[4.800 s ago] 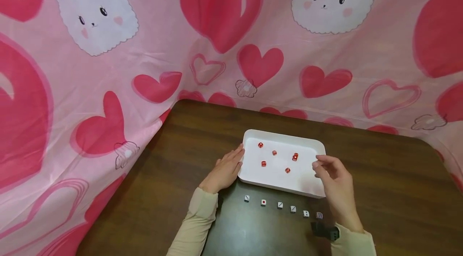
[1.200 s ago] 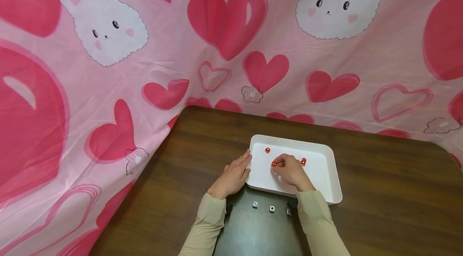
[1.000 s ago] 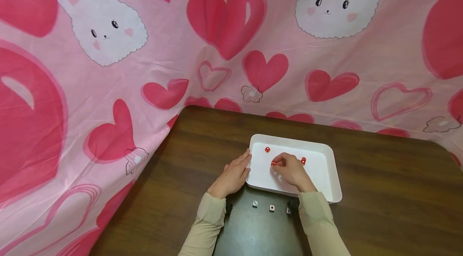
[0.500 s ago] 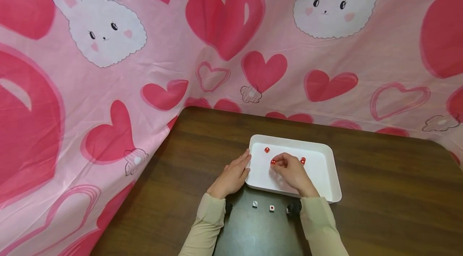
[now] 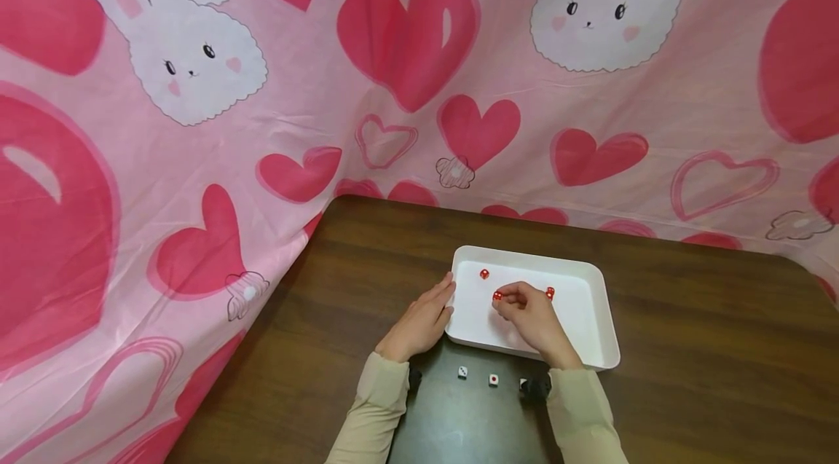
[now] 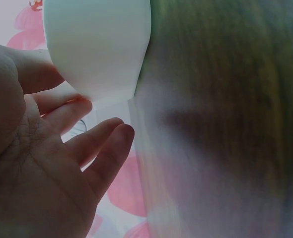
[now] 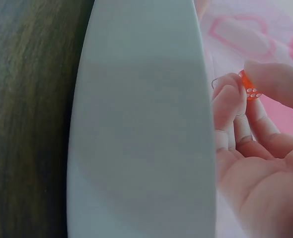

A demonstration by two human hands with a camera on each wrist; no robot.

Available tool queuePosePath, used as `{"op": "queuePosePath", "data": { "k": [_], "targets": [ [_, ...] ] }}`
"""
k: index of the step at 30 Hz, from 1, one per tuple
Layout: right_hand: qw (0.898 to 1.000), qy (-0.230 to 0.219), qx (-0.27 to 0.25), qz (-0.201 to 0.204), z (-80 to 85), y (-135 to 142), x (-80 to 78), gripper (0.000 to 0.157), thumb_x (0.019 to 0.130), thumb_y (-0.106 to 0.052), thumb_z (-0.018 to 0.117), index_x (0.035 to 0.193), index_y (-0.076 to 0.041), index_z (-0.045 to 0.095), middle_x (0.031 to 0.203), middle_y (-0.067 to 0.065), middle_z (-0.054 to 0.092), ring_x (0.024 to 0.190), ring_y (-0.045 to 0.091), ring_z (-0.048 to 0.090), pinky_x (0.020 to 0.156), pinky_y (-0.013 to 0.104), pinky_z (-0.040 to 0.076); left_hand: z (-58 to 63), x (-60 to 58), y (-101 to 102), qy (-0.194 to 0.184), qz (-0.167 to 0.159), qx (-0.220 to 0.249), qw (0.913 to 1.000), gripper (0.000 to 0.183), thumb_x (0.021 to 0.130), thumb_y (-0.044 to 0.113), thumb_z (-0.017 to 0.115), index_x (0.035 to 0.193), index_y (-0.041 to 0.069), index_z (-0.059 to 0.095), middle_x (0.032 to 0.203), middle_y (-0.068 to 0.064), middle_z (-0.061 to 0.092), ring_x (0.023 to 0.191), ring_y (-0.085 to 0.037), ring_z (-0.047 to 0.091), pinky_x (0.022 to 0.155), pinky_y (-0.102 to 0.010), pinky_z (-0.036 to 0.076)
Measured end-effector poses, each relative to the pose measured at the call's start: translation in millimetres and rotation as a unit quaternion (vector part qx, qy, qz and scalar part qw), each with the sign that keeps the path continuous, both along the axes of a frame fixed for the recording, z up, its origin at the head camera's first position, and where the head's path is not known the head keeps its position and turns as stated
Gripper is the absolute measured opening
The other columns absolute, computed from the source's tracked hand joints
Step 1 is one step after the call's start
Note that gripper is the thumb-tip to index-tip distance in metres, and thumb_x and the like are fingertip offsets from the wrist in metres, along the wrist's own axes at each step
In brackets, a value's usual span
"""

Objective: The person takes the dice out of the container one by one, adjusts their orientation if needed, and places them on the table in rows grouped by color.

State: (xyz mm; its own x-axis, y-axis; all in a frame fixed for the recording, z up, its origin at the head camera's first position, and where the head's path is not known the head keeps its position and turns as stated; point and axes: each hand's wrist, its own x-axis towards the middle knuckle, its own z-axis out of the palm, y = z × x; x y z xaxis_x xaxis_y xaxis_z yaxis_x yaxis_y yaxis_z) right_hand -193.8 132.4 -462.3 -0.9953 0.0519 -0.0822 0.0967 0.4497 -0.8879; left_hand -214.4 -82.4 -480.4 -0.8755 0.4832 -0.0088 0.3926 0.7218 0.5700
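Red translucent die (image 7: 252, 92), right hand (image 5: 532, 316) pinching it, left hand (image 5: 417, 322) extended against round-cornered white tray (image 5: 582, 318)

The tray (image 5: 583, 318) stood on the worktop (image 5: 708, 347), in front of its far edge and to the right of its far left corner. A hanging cloth (image 5: 590, 92) ran behind that far edge and along the left edge. In the tray, a lone die (image 5: 484, 274) lay near the far left corner; a pair of dice (image 5: 550, 292) lay right of the middle, just behind the right hand (image 5: 536, 322). The held die (image 5: 497, 296) was over the left half. The left hand (image 5: 417, 322) rested outside, against the tray's left edge. Before the near edge, three dice (image 5: 494, 380) stood in a row, the rightmost partly hidden by the wrist device (image 5: 535, 389).
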Motion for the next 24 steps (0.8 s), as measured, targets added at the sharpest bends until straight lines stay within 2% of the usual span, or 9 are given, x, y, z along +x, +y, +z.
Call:
{"op": "queuePosePath", "data": {
  "k": [7,15,24],
  "targets": [
    [1.000,-0.001,-0.010,-0.005,3.1,-1,5.4,0.024,0.089,-0.012,0.065,0.110,0.000,0.063,0.096,0.012,0.067,0.079,0.016,0.061,0.071,0.020,0.051,0.4,0.7,1,-0.005,0.005,0.000,1.0000,0.052,0.102,0.023,0.046,0.151,0.011,0.032,0.161,0.000,0.022,0.146,-0.023,0.029,0.113,-0.055,0.028],
    [1.000,0.007,0.005,-0.004,6.3,-1,12.3,0.023,0.089,-0.014,0.067,0.108,-0.002,0.064,0.096,0.011,0.068,0.084,0.017,0.060,0.072,0.019,0.053,-0.6,-1.1,-1,0.017,-0.015,0.009,0.9997,0.051,0.102,0.018,0.046,0.149,0.004,0.033,0.161,-0.006,0.023,0.146,-0.024,0.029,0.116,-0.044,0.028],
    [0.999,0.030,0.010,0.004,12.9,-2,23.3,0.022,0.089,-0.016,0.068,0.108,-0.005,0.066,0.095,0.008,0.068,0.085,0.017,0.058,0.072,0.021,0.049,1.2,1.0,3,0.000,0.011,-0.007,0.9999,0.053,0.102,0.023,0.046,0.151,0.010,0.032,0.161,-0.002,0.022,0.148,-0.027,0.025,0.115,-0.054,0.026]
  ]
}}
